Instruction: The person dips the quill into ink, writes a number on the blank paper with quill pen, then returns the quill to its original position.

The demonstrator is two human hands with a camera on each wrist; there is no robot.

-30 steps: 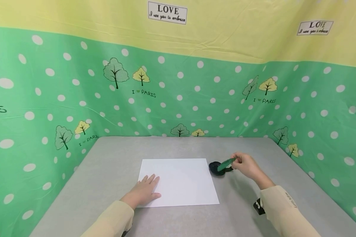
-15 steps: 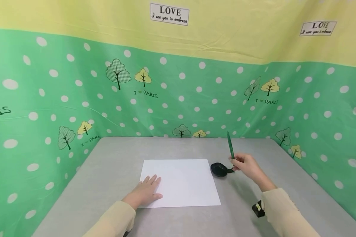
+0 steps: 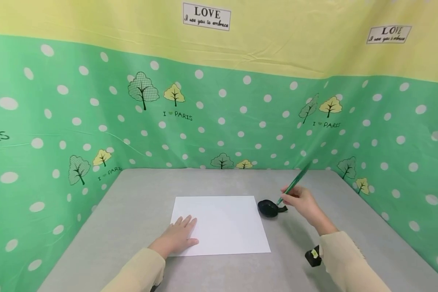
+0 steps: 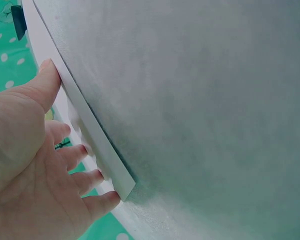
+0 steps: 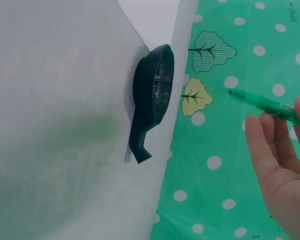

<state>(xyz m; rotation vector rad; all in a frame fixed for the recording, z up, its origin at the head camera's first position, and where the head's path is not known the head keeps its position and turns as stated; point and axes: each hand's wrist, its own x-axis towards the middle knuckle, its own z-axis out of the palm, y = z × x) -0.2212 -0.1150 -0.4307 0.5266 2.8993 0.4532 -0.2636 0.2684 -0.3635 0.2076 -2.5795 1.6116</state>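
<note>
My left hand (image 3: 177,236) lies with fingers spread over the lower left part of a white sheet of paper (image 3: 228,227). In the left wrist view, its thumb and fingertips rest along the paper's near edge (image 4: 97,130). My right hand (image 3: 303,204) pinches a slim green pen (image 3: 295,181) between thumb and fingers, one end slanting up to the right. The right wrist view shows the pen's dark narrow tip (image 5: 232,92). Below and left of the right hand, a small black pan-shaped dish (image 3: 268,208) with a short bent handle (image 5: 141,147) stands beside the paper's right edge.
The grey tabletop (image 3: 222,273) carries the paper and dish. Green dotted cloth (image 3: 211,138) hangs behind and along both sides. A black device (image 3: 313,256) shows under the right sleeve (image 3: 344,259).
The pen, earlier slanting down over the dish with its broad leaf-like side showing, has swung upright and then tilted right in my right hand's fingers. My left hand has stayed on the paper.
</note>
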